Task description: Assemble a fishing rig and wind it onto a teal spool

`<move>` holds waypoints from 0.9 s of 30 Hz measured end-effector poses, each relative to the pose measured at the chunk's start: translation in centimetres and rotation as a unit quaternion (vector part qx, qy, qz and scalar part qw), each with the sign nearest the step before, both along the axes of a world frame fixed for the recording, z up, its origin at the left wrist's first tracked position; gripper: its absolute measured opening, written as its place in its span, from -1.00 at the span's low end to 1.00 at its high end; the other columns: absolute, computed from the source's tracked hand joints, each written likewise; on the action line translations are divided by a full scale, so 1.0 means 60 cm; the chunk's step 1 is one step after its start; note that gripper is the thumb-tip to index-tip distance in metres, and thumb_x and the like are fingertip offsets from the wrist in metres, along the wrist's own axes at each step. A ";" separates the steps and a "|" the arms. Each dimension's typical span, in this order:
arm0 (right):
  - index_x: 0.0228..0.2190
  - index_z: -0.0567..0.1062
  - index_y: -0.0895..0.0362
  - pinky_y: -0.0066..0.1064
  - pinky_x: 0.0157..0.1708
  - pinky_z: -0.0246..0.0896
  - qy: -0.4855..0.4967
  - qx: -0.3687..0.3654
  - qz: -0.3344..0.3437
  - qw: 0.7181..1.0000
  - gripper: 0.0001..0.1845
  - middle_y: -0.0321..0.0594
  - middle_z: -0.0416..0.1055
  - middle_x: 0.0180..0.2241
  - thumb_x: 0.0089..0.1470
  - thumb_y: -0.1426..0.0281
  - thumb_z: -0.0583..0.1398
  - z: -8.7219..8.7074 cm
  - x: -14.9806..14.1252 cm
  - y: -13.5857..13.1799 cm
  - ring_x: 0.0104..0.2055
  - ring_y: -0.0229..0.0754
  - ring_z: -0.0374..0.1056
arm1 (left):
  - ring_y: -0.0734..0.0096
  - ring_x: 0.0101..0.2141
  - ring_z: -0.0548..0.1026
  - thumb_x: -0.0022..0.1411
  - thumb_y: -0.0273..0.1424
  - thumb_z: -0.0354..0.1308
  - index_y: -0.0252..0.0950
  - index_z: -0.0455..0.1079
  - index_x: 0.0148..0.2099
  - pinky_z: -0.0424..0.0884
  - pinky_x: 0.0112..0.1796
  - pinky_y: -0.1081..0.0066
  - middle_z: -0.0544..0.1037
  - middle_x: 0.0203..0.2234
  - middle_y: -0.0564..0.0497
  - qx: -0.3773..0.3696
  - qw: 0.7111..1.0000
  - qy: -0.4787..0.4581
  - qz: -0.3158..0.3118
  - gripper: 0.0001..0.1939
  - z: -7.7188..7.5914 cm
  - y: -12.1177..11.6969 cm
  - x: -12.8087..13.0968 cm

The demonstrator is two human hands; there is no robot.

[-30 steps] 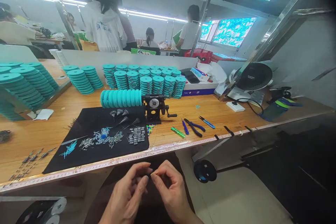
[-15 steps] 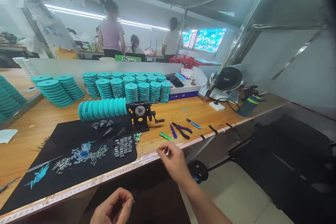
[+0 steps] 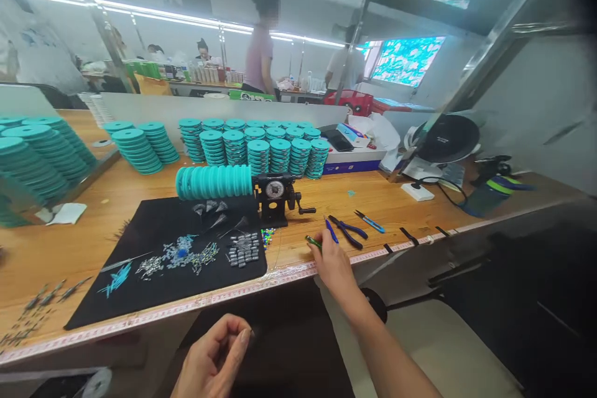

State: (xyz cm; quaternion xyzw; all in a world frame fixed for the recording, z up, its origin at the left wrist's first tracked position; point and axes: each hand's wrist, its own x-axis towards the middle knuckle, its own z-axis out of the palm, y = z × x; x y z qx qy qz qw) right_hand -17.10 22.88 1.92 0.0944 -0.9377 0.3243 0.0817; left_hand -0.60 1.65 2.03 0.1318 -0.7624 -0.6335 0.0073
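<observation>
My right hand is at the bench's front edge, fingers closed around a slim green lighter, most of it hidden. My left hand hovers low before the bench, thumb and forefinger pinched; what is between them is too fine to make out. Just beyond my right hand lie a blue pointed tool, dark-handled pliers and blue thread snips. A hand-cranked counter winder carries a row of teal foam spools. Small coloured beads lie near its base.
A black mat holds grey cylindrical weights, metal swivels, clear bits and light-blue tubes. Stacked teal spools line the back. A power strip, fan and bottle stand right. People are beyond the partition.
My right hand has moved forward onto the bench and closed on the green lighter. My left hand stays pinched low in front. The view has swung left.
</observation>
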 end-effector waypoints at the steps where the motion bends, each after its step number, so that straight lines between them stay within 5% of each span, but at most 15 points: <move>1: -0.22 0.34 0.15 -0.24 -0.24 0.17 -0.006 -0.017 0.014 1.000 -0.89 -0.05 0.43 -0.30 0.24 0.40 0.05 0.002 0.021 -0.006 -0.26 0.00 0.35 | 0.45 -0.54 0.20 0.14 0.07 0.13 -0.26 0.41 -0.40 0.15 -0.51 0.53 0.29 -0.59 0.12 0.001 1.000 0.000 0.001 -0.54 0.001 -0.001 -0.001; 4: -0.22 0.38 0.09 -0.38 -0.29 0.21 -0.070 -0.103 0.103 0.987 -0.84 -0.21 0.43 -0.34 0.28 0.29 0.06 0.014 0.096 -0.030 -0.30 -0.13 0.35 | 0.45 -0.53 0.20 0.18 0.04 0.10 -0.26 0.39 -0.40 0.15 -0.50 0.53 0.28 -0.58 0.12 -0.002 1.000 0.000 -0.019 -0.56 0.003 -0.002 -0.002; 9: -0.34 0.47 0.11 -0.46 -0.38 0.11 -0.258 -0.303 0.214 0.892 -0.81 -0.35 0.29 -0.45 0.14 0.24 0.25 0.035 0.182 -0.071 -0.39 -0.24 0.19 | 0.43 -0.51 0.23 0.25 -0.01 0.05 -0.28 0.38 -0.36 0.22 -0.46 0.52 0.31 -0.57 0.09 -0.011 0.996 -0.007 -0.088 -0.58 0.000 -0.001 -0.001; 17: -0.42 0.39 0.12 -0.43 -0.40 0.02 -0.233 -0.309 0.200 0.900 -0.63 -0.36 0.20 -0.49 0.27 0.11 0.09 0.030 0.196 -0.080 -0.42 -0.26 0.10 | 0.45 -0.54 0.25 0.22 -0.07 0.11 -0.27 0.42 -0.38 0.20 -0.49 0.52 0.32 -0.58 0.10 -0.032 0.998 0.020 -0.047 -0.64 0.006 0.007 0.009; 20: -0.36 0.45 0.12 -0.41 -0.34 0.10 -0.274 -0.350 0.178 0.878 -0.52 -0.28 0.30 -0.42 0.32 0.04 -0.03 0.019 0.199 -0.075 -0.36 -0.22 0.19 | 0.45 -0.55 0.24 0.18 -0.08 0.16 -0.28 0.39 -0.45 0.19 -0.50 0.52 0.31 -0.60 0.11 -0.023 0.999 0.018 -0.026 -0.64 0.014 0.009 0.009; 23: -0.33 0.44 0.12 -0.41 -0.32 0.16 -0.311 -0.405 0.177 0.841 -0.59 -0.26 0.33 -0.38 0.27 0.04 0.07 0.006 0.201 -0.073 -0.34 -0.22 0.25 | 0.48 -0.56 0.22 0.15 -0.09 0.20 -0.29 0.35 -0.48 0.18 -0.51 0.52 0.29 -0.62 0.12 0.004 0.999 0.008 -0.034 -0.63 0.020 0.006 0.006; 27: -0.26 0.31 0.08 -0.54 -0.62 0.02 -0.370 -0.464 0.205 0.778 -0.61 -0.39 0.31 -0.51 0.14 0.02 0.22 -0.011 0.205 -0.075 -0.60 -0.35 0.14 | 0.53 -0.59 0.13 0.11 0.00 0.21 -0.30 0.30 -0.49 0.10 -0.54 0.53 0.21 -0.65 0.16 0.092 0.994 -0.015 -0.051 -0.55 0.015 0.002 0.003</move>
